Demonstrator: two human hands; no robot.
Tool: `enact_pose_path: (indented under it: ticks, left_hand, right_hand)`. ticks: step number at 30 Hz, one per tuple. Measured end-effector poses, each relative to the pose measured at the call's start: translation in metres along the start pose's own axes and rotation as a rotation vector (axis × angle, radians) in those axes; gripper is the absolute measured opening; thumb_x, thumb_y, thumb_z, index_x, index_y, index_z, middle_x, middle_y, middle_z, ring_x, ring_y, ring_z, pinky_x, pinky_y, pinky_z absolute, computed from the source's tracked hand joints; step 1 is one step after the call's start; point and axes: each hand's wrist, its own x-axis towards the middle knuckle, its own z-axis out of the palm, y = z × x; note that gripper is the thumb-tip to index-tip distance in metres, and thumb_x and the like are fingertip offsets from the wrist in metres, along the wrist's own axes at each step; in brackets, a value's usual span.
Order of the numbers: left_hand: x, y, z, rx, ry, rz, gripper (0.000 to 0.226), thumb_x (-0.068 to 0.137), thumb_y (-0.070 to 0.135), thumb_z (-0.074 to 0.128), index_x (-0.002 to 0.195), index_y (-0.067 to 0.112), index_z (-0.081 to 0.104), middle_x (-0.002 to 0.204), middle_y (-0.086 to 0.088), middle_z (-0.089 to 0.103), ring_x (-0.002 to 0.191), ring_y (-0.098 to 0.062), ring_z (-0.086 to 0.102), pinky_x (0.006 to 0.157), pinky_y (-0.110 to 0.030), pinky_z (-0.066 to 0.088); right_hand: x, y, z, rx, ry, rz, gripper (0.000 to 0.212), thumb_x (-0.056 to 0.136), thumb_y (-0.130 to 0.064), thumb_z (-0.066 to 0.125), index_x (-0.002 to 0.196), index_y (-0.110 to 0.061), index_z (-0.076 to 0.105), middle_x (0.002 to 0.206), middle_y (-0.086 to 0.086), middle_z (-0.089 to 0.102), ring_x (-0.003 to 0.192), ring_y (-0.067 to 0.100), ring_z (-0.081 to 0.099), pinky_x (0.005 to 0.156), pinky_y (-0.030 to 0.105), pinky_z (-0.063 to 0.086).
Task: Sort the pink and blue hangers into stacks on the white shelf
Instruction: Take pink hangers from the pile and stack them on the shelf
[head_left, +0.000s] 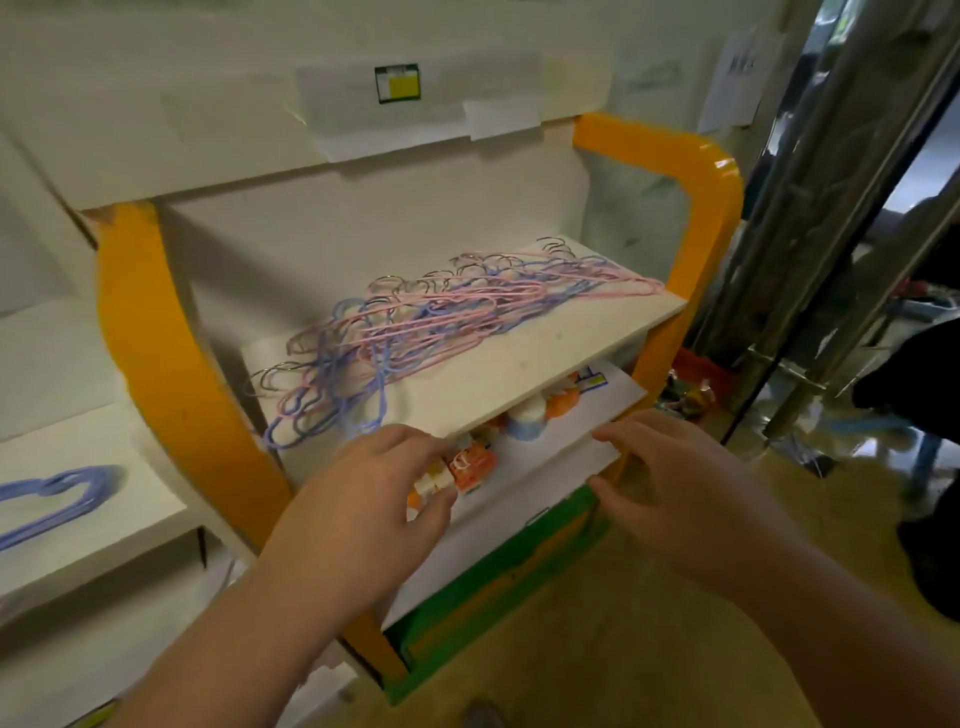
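A tangled pile of pink and blue wire hangers (415, 322) lies across the white board (545, 358) of the orange-framed rack, their metal hooks pointing to the back. A small stack of blue hangers (57, 499) rests on the white shelf (130, 525) at the left. My left hand (363, 499) hovers just below the board's front edge, fingers relaxed, holding nothing. My right hand (675, 478) floats to the right of it, fingers spread and empty.
The orange rack frame (171, 374) flanks the board on both sides. Under the board, a lower shelf holds small orange and white packets (467, 467) and a bottle (524, 421). A green panel (493, 582) sits below. Metal poles (831, 260) stand at the right.
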Motion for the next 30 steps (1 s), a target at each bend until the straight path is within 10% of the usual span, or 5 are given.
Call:
enact_pose_path:
  ticks: [6, 18, 30]
  left_hand:
    - [0.089, -0.031, 0.018, -0.034, 0.071, -0.040, 0.042, 0.088, 0.046, 0.055, 0.129, 0.037, 0.053, 0.127, 0.018, 0.053, 0.117, -0.005, 0.046, 0.096, -0.020, 0.036]
    - [0.202, -0.096, 0.047, 0.120, 0.085, -0.247, 0.070, 0.076, 0.059, 0.046, 0.137, 0.026, 0.041, 0.144, -0.007, 0.042, 0.124, -0.034, 0.049, 0.096, -0.044, 0.048]
    - [0.272, -0.142, 0.040, 0.140, -0.331, -0.337, 0.089, 0.053, 0.057, 0.064, 0.137, 0.045, 0.039, 0.136, 0.006, 0.046, 0.125, -0.019, 0.047, 0.100, -0.033, 0.044]
  right_hand:
    - [0.086, 0.030, 0.002, 0.015, -0.034, -0.013, 0.045, 0.088, -0.049, 0.059, 0.131, -0.041, 0.050, 0.128, -0.023, 0.048, 0.101, -0.002, 0.050, 0.075, 0.011, 0.044]
    - [0.228, 0.067, 0.029, 0.139, -0.065, -0.076, 0.047, 0.079, -0.059, 0.052, 0.120, -0.037, 0.059, 0.119, -0.014, 0.059, 0.109, 0.008, 0.054, 0.091, 0.032, 0.049]
    - [0.326, 0.098, 0.032, 0.229, -0.155, -0.366, 0.041, 0.087, -0.049, 0.059, 0.127, -0.039, 0.056, 0.119, -0.024, 0.053, 0.106, -0.004, 0.048, 0.080, 0.009, 0.039]
